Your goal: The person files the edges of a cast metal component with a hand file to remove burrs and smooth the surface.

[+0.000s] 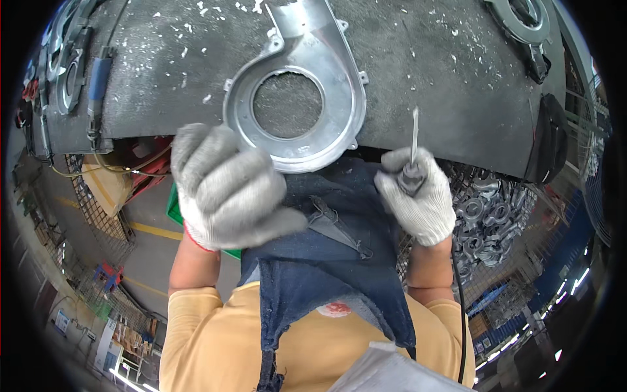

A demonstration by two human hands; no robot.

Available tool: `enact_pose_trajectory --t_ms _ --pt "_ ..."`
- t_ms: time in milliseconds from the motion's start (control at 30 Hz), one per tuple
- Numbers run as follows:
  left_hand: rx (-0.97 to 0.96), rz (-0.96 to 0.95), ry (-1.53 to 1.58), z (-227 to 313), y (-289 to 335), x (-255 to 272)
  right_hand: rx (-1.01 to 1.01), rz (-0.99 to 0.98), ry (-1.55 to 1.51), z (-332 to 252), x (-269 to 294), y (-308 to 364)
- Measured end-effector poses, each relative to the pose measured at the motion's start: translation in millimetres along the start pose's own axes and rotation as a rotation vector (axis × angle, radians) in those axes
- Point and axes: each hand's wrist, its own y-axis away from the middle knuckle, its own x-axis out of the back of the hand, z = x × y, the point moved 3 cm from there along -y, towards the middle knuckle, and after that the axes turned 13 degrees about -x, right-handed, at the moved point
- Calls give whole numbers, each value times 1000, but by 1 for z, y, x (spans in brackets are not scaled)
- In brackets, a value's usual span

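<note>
A silvery cast-metal blower housing [345, 111], snail-shaped with a large round hole, lies on the grey table at its near edge. My left hand [225, 186], in a white knit glove, hovers just beside its lower left rim. Its fingers are loosely bent and the thumb stretches out to the right; nothing shows in it, and motion smears it slightly. To the right of the housing, my gloved right hand [421, 196] is closed around the grey handle of a deburring knife [415, 134]. The narrow metal blade points away from me, apart from the housing.
White shavings are scattered over the table [418, 39]. At left lie a blue-handled tool [99, 81] with a hose and several metal castings [68, 81]. A ring-shaped casting [526, 29] sits far right, near a black bag [552, 137]. Below, a wire bin [493, 212] holds small castings.
</note>
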Motion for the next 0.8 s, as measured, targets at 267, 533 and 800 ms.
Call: enact_pose_trajectory --t_ms 267,533,800 --pt "-148 -29 -241 -42 8 -14 276 -271 58 -17 -15 1" --pt "-134 189 56 -11 -23 12 531 -15 160 -49 -30 20" --pt "-11 151 77 -12 -38 23 590 18 372 -65 -33 25"
